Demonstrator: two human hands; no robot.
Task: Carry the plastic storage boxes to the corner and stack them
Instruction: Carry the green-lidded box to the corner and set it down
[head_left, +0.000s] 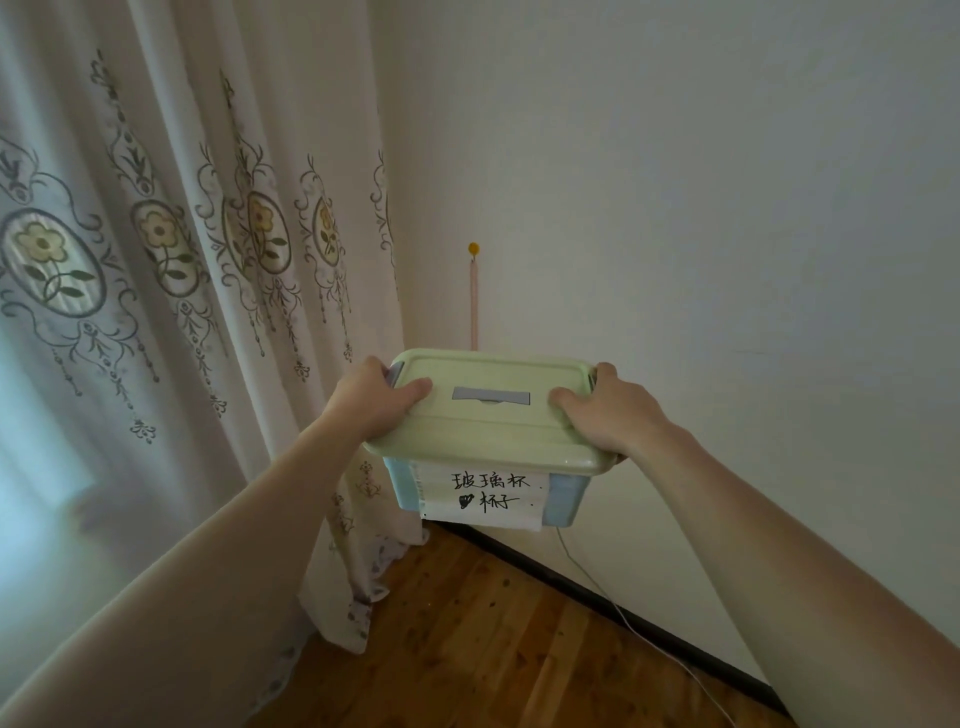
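- Both my forearms reach forward; left hand (371, 397) and right hand (605, 410) grip the storage box (488, 431) by its lid ends, thumbs on top
- Box held above the wooden floor (493, 623), in the corner between curtain (182, 260) and wall (675, 208)

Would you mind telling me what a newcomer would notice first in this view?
First, the plastic storage box with its pale green lid, held mid-frame above the wooden floor by the left hand and right hand at opposite ends. Next, the handwritten paper label on its front, then the flower-patterned curtain filling the left side.
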